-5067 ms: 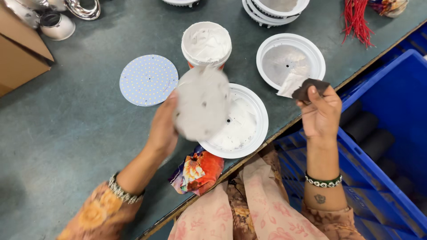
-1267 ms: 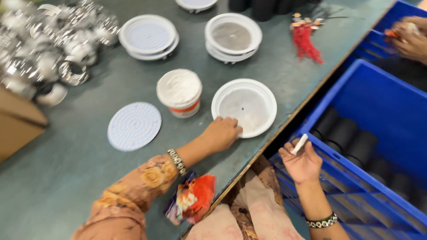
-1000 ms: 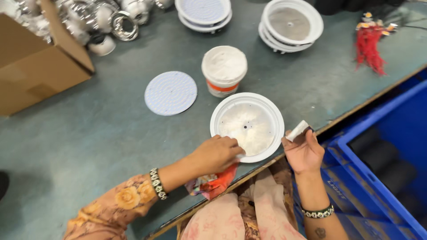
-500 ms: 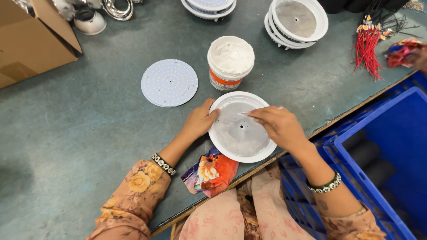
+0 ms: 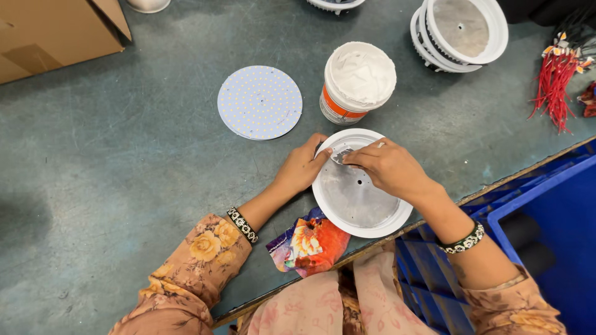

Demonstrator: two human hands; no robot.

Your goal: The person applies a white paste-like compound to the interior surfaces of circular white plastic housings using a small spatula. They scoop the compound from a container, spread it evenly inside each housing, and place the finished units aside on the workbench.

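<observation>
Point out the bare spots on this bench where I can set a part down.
Widest bare stretch: left of the round LED disc, below the cardboard box. A smaller patch lies between the paste tub and the red wires. Crowded: the near edge, where the left hand and right hand work the white housing.

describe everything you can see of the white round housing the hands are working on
The white round housing is a shallow dish, plastic-looking, with a raised white rim around a dull grey, metal-looking inner plate that has a small hole near its centre. It lies flat, open side up, at the near edge of the green table, just below the white tub. The left hand steadies its rim; the right hand presses a small pale tool onto the plate, where a whitish smear shows.
</observation>
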